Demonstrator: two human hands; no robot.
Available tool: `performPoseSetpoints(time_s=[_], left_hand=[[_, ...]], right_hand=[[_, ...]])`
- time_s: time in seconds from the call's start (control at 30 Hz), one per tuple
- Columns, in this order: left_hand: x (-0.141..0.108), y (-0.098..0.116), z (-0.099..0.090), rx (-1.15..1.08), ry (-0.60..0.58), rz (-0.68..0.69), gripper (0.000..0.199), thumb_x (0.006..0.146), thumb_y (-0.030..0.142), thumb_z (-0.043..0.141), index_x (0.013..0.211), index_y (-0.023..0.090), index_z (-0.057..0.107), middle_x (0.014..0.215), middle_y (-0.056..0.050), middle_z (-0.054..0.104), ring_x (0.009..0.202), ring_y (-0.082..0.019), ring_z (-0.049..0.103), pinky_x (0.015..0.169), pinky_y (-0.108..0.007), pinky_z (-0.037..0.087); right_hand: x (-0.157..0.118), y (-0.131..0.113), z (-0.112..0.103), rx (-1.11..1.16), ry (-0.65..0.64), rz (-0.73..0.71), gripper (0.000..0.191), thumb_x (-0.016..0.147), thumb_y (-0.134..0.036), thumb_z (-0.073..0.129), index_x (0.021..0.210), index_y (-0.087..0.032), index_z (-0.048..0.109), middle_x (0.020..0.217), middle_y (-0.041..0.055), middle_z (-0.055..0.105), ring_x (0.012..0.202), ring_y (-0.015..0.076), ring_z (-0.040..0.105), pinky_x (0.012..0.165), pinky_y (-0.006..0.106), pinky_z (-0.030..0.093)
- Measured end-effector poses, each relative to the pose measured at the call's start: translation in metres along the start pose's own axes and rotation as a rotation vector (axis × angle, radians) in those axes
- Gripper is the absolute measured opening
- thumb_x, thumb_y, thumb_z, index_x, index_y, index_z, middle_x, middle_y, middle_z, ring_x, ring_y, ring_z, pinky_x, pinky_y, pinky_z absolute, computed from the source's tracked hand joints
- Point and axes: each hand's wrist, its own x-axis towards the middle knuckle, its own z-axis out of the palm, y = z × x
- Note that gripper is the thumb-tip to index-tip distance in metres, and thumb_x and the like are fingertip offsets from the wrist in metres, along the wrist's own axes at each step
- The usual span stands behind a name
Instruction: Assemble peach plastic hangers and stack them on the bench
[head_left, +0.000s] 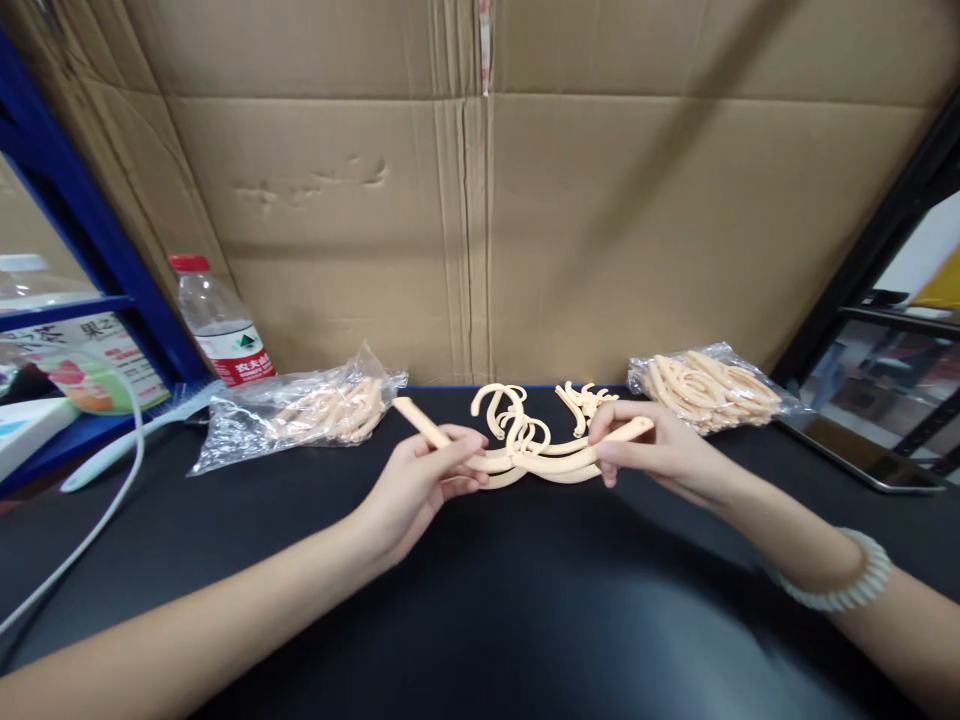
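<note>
My left hand (431, 468) pinches a curved beige rod (421, 422), whose flat-cut end sticks up past the thumb. Between thumb and fingers, my right hand (651, 446) grips a second curved beige rod (555, 463) with a small hole at its outer end. The two rods' inner ends meet between the hands; whether they are joined I cannot tell. Just behind them lie several loose beige curved pieces, among them a hooked piece (487, 392) and a small branching cluster (592, 398). More curved pieces lie beneath the held rods, partly hidden.
Clear plastic bags of beige pieces lie at the left (330, 405) and right (712, 388). A red-capped bottle (229, 335) stands behind the left bag. On the black table (480, 600) are also a pale-handled brush (135, 440), a white cable (112, 510) and a dark flat device (862, 455). Cardboard (322, 220) walls the back.
</note>
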Motion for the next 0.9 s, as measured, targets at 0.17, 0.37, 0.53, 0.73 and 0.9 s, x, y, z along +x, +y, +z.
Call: performPoseSetpoints(time_s=[0.17, 0.37, 0.53, 0.73, 0.9], left_hand=[[0.025, 0.025, -0.034, 0.269, -0.159, 0.088, 0.023, 0.067, 0.027, 0.08, 0.079, 0.014, 0.065, 0.066, -0.001, 0.063, 0.06, -0.011, 0.06, 0.054, -0.018, 0.048], [0.033, 0.033, -0.055, 1.069, -0.466, 0.379, 0.017, 0.076, 0.032, 0.072, 0.074, 0.016, 0.067, 0.073, -0.004, 0.066, 0.068, -0.015, 0.061, 0.062, -0.023, 0.046], [0.024, 0.023, -0.046, 1.362, -0.597, 0.692, 0.01, 0.084, 0.023, 0.06, 0.077, 0.018, 0.066, 0.078, -0.004, 0.063, 0.082, -0.018, 0.057, 0.073, -0.025, 0.046], [0.021, 0.018, -0.044, 1.532, -0.579, 0.836, 0.013, 0.087, 0.018, 0.05, 0.081, 0.018, 0.062, 0.087, -0.005, 0.061, 0.083, -0.018, 0.055, 0.072, -0.026, 0.045], [0.023, 0.016, -0.046, 1.632, -0.573, 0.973, 0.02, 0.09, 0.018, 0.043, 0.082, 0.016, 0.061, 0.083, -0.007, 0.061, 0.079, -0.018, 0.055, 0.068, -0.028, 0.044]], right_hand=[[0.004, -0.003, -0.033, -0.324, -0.12, 0.066, 0.025, 0.074, -0.035, 0.074, 0.076, -0.017, 0.057, 0.068, 0.0014, 0.065, 0.062, 0.0146, 0.06, 0.058, 0.026, 0.046], [0.005, 0.004, -0.029, -0.748, -0.271, 0.003, 0.017, 0.076, -0.03, 0.07, 0.07, -0.017, 0.06, 0.066, -0.0018, 0.059, 0.06, 0.0124, 0.05, 0.055, 0.025, 0.036], [0.005, 0.005, -0.027, -0.883, -0.292, -0.086, 0.015, 0.076, -0.027, 0.069, 0.067, -0.017, 0.061, 0.074, 0.0008, 0.058, 0.071, 0.0154, 0.052, 0.067, 0.028, 0.04], [0.005, 0.007, -0.026, -0.932, -0.284, -0.088, 0.013, 0.077, -0.025, 0.069, 0.068, -0.017, 0.062, 0.081, 0.0036, 0.058, 0.079, 0.0183, 0.055, 0.075, 0.031, 0.042], [0.006, 0.007, -0.024, -0.979, -0.266, -0.091, 0.01, 0.078, -0.022, 0.067, 0.07, -0.018, 0.063, 0.081, 0.0032, 0.057, 0.08, 0.0187, 0.054, 0.075, 0.031, 0.042]])
